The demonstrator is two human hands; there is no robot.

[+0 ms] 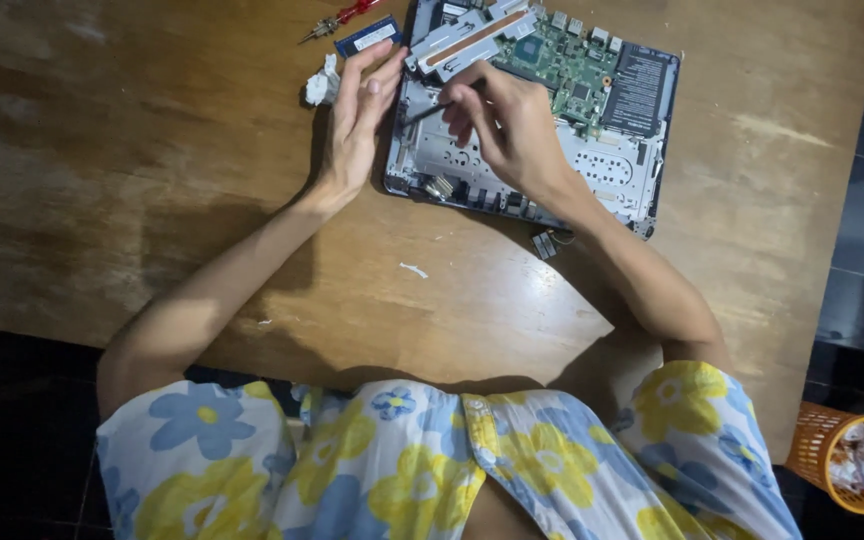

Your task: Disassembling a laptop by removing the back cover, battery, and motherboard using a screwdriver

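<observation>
My right hand (512,125) fingers pinching a thin dark tool (424,112) over the opened laptop (612,170), my left hand (357,125) flat, fingers open, against its 9 o'clock edge, crumpled tissue (323,85) near on the counter (152,180)

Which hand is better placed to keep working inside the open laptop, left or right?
Right, probably. The right hand already holds a thin dark tool over the laptop, fingers pinched on it. The left hand lies open at the laptop's left edge, apparently steadying it, holding nothing.

You see a white rectangular label (373,37) on the blue memory stick (367,36), lying on the bench (152,150) by your left fingertips.
</observation>
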